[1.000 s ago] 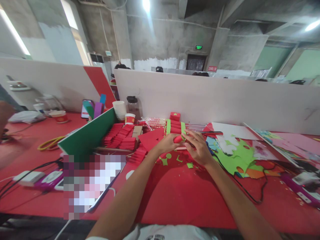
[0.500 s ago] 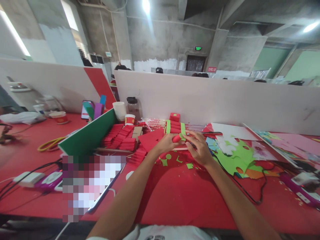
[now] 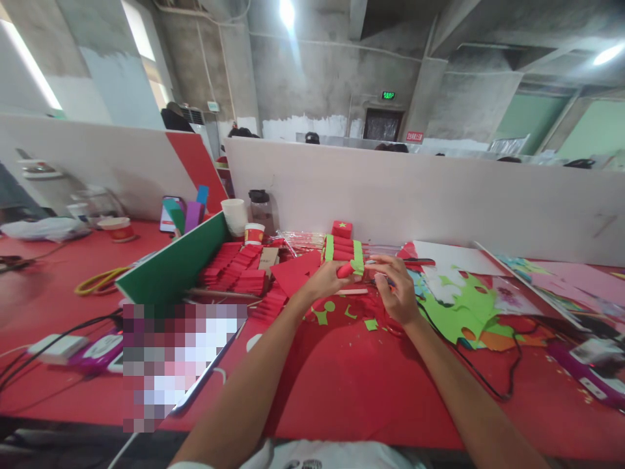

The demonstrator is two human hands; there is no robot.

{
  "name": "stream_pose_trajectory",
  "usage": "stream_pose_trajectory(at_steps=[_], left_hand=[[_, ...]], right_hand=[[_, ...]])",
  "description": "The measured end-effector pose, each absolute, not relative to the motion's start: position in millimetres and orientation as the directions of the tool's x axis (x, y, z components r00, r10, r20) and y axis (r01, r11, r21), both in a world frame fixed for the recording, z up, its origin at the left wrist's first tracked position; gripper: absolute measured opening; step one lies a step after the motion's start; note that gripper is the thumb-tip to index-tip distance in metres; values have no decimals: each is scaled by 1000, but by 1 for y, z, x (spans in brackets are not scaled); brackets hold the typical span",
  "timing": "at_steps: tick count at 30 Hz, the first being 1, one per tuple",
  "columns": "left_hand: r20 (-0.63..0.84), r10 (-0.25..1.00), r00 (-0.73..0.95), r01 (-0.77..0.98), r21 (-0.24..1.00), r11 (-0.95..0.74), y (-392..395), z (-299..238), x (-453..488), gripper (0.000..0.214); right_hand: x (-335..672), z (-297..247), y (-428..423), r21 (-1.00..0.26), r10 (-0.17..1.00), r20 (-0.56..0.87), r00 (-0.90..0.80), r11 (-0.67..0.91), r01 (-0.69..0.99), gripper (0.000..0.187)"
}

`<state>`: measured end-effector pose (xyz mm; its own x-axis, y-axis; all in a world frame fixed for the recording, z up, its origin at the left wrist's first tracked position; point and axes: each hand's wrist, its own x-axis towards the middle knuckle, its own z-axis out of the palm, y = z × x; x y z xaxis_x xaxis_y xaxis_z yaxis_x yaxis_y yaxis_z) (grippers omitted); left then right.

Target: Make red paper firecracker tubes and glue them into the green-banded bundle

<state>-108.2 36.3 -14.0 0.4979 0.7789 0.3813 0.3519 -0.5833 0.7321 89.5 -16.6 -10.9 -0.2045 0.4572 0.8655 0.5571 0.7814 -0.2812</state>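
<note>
My left hand (image 3: pixel 325 281) is closed round a small red paper roll (image 3: pixel 346 270), whose right end carries a light green paper piece (image 3: pixel 358 268). Just right of that end is my right hand (image 3: pixel 398 290), its fingers stretched out and apart; whether a fingertip touches the green paper is hard to tell. Behind both hands stands a row of red rolls (image 3: pixel 343 247) with light green bands. A red block with a yellow star (image 3: pixel 342 228) sits behind the row. Below the hands lie a pale stick (image 3: pixel 352 292) and green paper scraps (image 3: pixel 371 324).
Stacks of folded red paper (image 3: pixel 239 267) lie at left, beside a green board (image 3: pixel 170 267). A tablet (image 3: pixel 195 365) is at front left. Cut green sheets (image 3: pixel 454 303) and a black cable (image 3: pixel 488 387) lie at right. Cups (image 3: pixel 254 233) and a bottle (image 3: pixel 260 208) stand behind.
My right hand has drawn slightly right, away from the roll, and its thumb has lifted. More of the green end shows. My left hand keeps its hold with little movement.
</note>
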Motion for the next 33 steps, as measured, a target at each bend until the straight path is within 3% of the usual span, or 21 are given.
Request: stream_pose_trajectory(at_steps=[4,9,17,20,24,28,33], left_hand=[[380,787,486,341,746,-571,36,-14,-107,42],[355,810,467,240,830,-503,34,-10,-107,46],[390,804,449,-47,909,-414,34,-7,-108,47],[344,821,455,-190,939,-288,36,-12,-106,48],[209,826,524,-316,948,-40,38,-16,-103,53],[101,816,569,-298,950,91,40,-17,-99,58],[-17,850,527,-240,956,168,40,-19,-94,61]], right_hand=[[90,-11,-11,-368,505,856,-112,746,555,18],[91,-21,0,-590,684,728,-46,660,466,18],[82,-34,2,-777,828,515,-222,560,287,29],[76,-33,-6,-726,796,501,-340,600,335,23],[75,-33,-10,-515,673,525,-521,739,435,30],[78,-33,-9,-292,554,491,-672,831,473,49],[78,-34,-6,-129,501,520,-692,847,516,46]])
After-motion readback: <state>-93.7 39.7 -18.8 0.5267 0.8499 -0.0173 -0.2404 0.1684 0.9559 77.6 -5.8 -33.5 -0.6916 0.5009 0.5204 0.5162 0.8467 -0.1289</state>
